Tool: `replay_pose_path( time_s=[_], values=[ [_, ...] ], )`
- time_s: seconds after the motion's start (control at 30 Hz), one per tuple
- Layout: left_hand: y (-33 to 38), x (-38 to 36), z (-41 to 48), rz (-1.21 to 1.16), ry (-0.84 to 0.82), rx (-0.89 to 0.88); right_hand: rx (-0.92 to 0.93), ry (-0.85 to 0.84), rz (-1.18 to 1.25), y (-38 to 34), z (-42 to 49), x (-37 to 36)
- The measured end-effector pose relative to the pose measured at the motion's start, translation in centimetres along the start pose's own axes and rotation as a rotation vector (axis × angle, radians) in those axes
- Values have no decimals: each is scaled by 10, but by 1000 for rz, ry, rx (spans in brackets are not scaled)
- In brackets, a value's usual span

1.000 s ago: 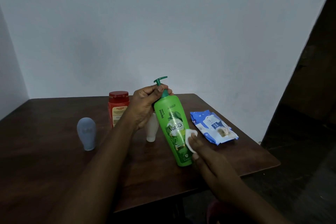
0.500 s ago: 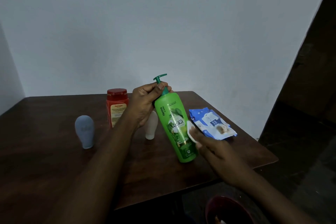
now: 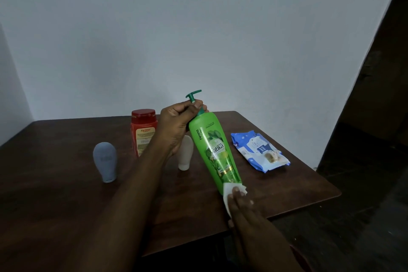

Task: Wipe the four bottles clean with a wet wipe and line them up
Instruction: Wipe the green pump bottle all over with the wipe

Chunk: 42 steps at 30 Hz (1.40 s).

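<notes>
**Green bottle held tilted, wipe at its base**

The left hand [image 3: 178, 121] grips the green bottle [image 3: 212, 150] by its neck, with fingers and thumb curled round it just under the dark green pump. The bottle is lifted off the surface [image 3: 66, 205] and tilted, with the pump up and away from the person and the base down toward them. Its label faces the camera.

The right hand [image 3: 245, 212] lies with straight fingers over a white wipe [image 3: 226, 193] and presses it against the lower end of the bottle. Part of the wipe shows above the fingertips and along the hand's left edge. The two hands are well apart, one at each end of the bottle.

Three more bottles stand on the dark brown surface behind the left arm. A grey bottle [image 3: 105, 161] stands cap down on the left. A red bottle [image 3: 143, 132] with a red lid stands upright farther back, partly hidden by the forearm. A white bottle [image 3: 186, 157] stands cap down just beside the left wrist, between the arm and the green bottle.

To the right of the green bottle a blue-and-white pack of wipes [image 3: 260, 152] lies flat, near the surface's right edge. A plain pale wall [image 3: 198, 28] rises behind.
</notes>
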<state>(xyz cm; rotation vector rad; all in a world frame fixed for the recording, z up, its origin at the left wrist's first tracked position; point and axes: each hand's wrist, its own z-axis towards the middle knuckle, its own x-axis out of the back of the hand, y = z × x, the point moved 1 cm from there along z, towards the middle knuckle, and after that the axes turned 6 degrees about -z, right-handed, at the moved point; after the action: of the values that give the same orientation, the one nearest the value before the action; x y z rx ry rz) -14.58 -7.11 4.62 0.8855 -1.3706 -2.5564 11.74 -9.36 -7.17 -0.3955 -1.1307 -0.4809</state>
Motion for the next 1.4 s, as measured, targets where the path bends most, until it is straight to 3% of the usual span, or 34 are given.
replay_pose_path(
  time_s=[0.1,0.2,0.43,0.6,0.7,0.83,0.97,1.1,1.27,1.4],
  values=[
    [0,0,1,18,15,-6,62,39,-98,-5,0,-9],
    [-4,0,0,24,13,-9,13,70,-149,7,11,-4],
    [-6,1,-1,29,28,-13,-191,143,182,29,34,4],
    [-5,-4,-3,8,37,-16,136,158,6,4,41,-4],
    [-4,-7,-5,19,31,-22,113,315,122,8,75,8],
    [-3,-11,-10,-13,11,-25,36,399,320,-3,115,36],
    [-1,-12,-11,-8,-25,-42,318,404,42,-11,129,40],
    [1,-10,-9,-64,-94,-7,89,462,343,4,137,51],
    [4,-8,-8,-79,-211,-6,281,436,136,1,125,55],
    [3,-10,-8,-8,-223,-59,97,428,379,14,132,71]
  ],
)
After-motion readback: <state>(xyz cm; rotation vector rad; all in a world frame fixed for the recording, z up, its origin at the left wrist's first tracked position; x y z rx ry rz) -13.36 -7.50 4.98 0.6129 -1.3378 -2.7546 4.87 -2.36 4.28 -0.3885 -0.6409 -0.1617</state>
